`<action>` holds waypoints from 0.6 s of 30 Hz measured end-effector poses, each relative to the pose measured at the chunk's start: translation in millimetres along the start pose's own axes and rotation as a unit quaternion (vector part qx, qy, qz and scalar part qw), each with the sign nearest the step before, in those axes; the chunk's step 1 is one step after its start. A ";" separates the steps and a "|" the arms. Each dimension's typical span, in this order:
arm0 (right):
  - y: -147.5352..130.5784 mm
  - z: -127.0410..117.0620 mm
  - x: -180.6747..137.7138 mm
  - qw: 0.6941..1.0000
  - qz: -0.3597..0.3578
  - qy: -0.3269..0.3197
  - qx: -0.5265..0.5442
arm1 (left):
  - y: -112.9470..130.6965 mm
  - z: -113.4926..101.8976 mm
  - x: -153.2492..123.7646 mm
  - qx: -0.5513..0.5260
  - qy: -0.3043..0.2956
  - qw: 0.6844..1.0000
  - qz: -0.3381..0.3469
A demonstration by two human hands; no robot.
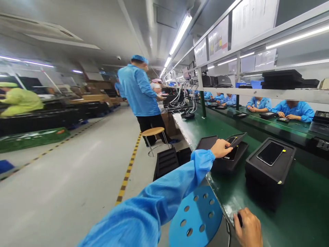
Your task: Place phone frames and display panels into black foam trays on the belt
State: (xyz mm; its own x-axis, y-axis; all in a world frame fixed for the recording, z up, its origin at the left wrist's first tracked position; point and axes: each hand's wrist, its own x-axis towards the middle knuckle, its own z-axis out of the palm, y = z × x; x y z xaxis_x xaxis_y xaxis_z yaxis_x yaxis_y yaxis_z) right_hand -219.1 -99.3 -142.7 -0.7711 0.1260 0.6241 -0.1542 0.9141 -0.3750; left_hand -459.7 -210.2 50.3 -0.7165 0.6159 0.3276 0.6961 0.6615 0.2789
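My left hand [220, 148] stretches out over the bench, fingers closed on the edge of a black tray [241, 138]. That tray is tilted up above another tray, where part of a phone [232, 155] with a dark screen shows. To the right stands a stack of black trays [267, 178]; a phone [271, 153] with a yellow tab lies in its top tray. Low in the view, my right hand [248, 229] is at the bench's front edge with curled fingers. Something dark shows between its thumb and fingers, too little to name.
The green bench [308, 206] runs away along the right. A blue stool [196, 218] with holes is below its edge, and black trays [167, 161] stand beyond it. A person in blue [140, 89] stands near a wooden-topped stool [153, 131]. Other people sit across the bench.
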 end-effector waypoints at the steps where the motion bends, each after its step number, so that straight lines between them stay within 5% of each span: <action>1: 0.2 0.5 -0.1 1.000 0.007 0.001 0.017 | 0.1 0.1 0.0 0.004 -0.001 1.000 -0.006; 11: -0.1 -4.9 8.3 0.982 0.096 0.023 0.158 | 9.1 49.9 -52.5 -0.020 -0.074 0.997 0.029; 15: 6.8 -12.8 7.9 0.959 0.185 0.051 0.210 | 10.3 56.7 -49.6 -0.085 -0.030 0.996 0.018; 18: 9.2 -20.1 5.3 0.893 0.310 0.039 0.324 | -2.0 54.1 -50.6 -0.144 0.057 0.987 -0.042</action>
State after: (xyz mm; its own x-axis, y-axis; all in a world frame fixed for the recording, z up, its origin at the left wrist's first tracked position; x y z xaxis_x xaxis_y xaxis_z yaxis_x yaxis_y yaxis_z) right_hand -212.2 -82.5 -129.1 -0.7906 0.5806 0.1945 -0.0564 0.2473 -0.9673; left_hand -427.2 -219.5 -15.6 -0.7743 0.5008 0.3869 0.6297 0.5496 0.5489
